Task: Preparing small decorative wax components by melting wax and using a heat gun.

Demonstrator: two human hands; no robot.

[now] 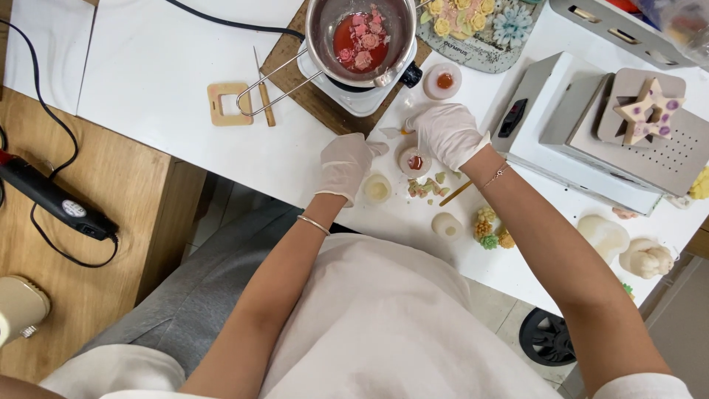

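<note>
**Steady the small mould while you drip in the red wax**

Your right hand (448, 133), gloved in white, sits just above centre of the frame and is pinched around a thin tool whose tip reaches down to the small round mould (413, 160), where a red pool already shows. Your left hand (346, 164), also gloved, is loosely curled just left of that mould, fingertips close to its edge; whether they actually touch it cannot be told from here.

To do this well, keep the left hand braced on the white counter (162, 74) so the mould cannot slide, and let the red go in slowly at the middle, as it looks easy to overfill. Keep your right wrist low and your forearm clear of the scattered flower pieces (426, 187) just below the mould.

The metal pot (362, 37) of melted pink and red wax stands on its small burner at the top centre, with its wire handle pointing to the left. A pale round candle (377, 189) lies just beside your left hand, and another (446, 224) nearer to you. Mind both when you move.
</note>
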